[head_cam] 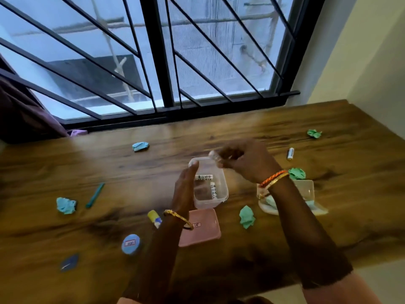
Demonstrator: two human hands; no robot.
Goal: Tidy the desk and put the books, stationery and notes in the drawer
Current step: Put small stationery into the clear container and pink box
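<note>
the wooden counter (285, 128) runs back to the barred window (153, 62), its right edge meeting the wall and its near edge cutting across below the forearms. bare wood lies open at far right and along the back.

mid-counter stands a clear plastic box (219, 199), lid off, with two white printed sticks (204, 177) lying inside. the left hand (185, 187) rests straight-fingered against the box's left wall. the right hand (243, 159) hovers over the far rim, fingers pinched on a small white stick (214, 156), blurred.

a pink lid (206, 233) lies just in front of the box. a second clear tub (306, 194) sits right, partly hidden by the arm. crumpled green paper balls (247, 216) are scattered around.
</note>
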